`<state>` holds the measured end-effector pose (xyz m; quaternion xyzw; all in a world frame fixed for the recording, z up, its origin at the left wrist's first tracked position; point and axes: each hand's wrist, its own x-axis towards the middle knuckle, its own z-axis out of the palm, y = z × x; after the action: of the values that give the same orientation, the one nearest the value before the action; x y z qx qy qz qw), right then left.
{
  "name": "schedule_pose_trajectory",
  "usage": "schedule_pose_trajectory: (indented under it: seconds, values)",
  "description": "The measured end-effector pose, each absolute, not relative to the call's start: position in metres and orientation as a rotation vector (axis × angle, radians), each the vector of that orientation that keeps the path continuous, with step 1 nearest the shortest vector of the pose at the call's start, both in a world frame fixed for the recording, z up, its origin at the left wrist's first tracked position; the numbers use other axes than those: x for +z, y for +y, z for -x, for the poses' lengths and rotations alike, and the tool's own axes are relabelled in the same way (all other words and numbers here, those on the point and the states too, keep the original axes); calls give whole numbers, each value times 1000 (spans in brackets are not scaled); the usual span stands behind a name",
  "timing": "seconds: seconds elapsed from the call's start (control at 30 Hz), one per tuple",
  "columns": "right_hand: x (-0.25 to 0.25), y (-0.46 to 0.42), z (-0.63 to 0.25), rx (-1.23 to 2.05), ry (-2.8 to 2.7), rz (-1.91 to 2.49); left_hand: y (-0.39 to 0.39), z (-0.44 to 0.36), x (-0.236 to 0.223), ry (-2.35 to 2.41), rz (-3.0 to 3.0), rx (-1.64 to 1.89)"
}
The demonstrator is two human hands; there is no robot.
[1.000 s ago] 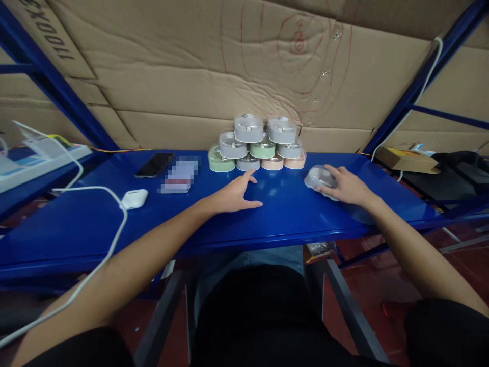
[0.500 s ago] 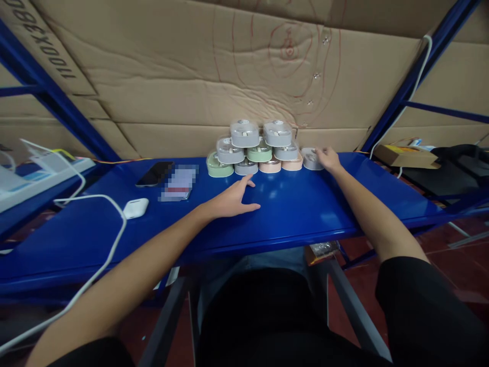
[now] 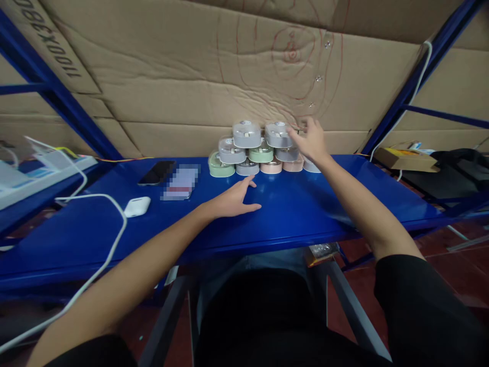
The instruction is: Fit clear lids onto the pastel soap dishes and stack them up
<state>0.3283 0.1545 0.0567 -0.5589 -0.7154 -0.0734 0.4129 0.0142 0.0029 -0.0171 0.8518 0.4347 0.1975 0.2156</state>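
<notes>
Small clear-lidded cases stand stacked in tiers at the back of the blue table. Two grey ones make the top tier: a left case and a right case. Below them are a green case between grey ones, then a bottom row with a green case and a pink case. My right hand is raised, fingers apart, its thumb overlapping the right top case's edge; whether it touches cannot be told. It partly hides a grey case at the row's right end. My left hand is open above the table before the stack, holding nothing.
On the blue table, left of the stack, lie a dark phone, a second phone with a blurred screen and a white earbud case. A white cable crosses the left side. Cardboard backs the table between blue posts.
My right hand has let go of the grey case at the row's right end and moved up and left to the right top case. My left hand stays nearly still.
</notes>
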Motion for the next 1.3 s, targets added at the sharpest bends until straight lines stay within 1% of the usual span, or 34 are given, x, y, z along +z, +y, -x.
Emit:
schedule_pose_trajectory:
  seconds: [0.13,0.23,0.37,0.47,0.5,0.53,0.6,0.7,0.73,0.8,0.9,1.13,1.23,1.3]
  values:
    - [72,149,-263,-263,-1890,1605,5,-15,-21,1218,-2364,530]
    - [70,147,-244,-270,-1868,1686,9,-15,-23,1219,-2395,535]
    - [61,140,-259,-282,-1853,1627,-7,-21,-7,1271,-2584,601]
    - [55,124,-288,-310,-1855,1523,-55,-30,3,1113,-2928,707]
    - [53,117,-298,-322,-1862,1476,-78,-33,0,1026,-3010,634]
    - [51,109,-309,-332,-1877,1419,-102,-34,-7,921,-3062,471]
    - [47,95,-327,-347,-1915,1285,-148,-33,-35,755,-3064,-16]
    - [41,80,-341,-352,-1946,1094,-199,-21,-95,790,-2760,-856]
    - [39,78,-341,-350,-1948,1049,-209,-16,-115,791,-2687,-971]
    - [36,77,-336,-344,-1943,982,-221,-6,-148,786,-2642,-1054]
    - [33,78,-324,-335,-1944,907,-225,5,-174,719,-2826,-840]
    - [28,77,-317,-340,-1975,817,-224,20,-200,531,-3078,-430]
    - [26,76,-318,-323,-1976,813,-223,20,-213,485,-3124,-335]
    - [24,75,-317,-310,-1986,809,-220,17,-219,452,-3132,-344]
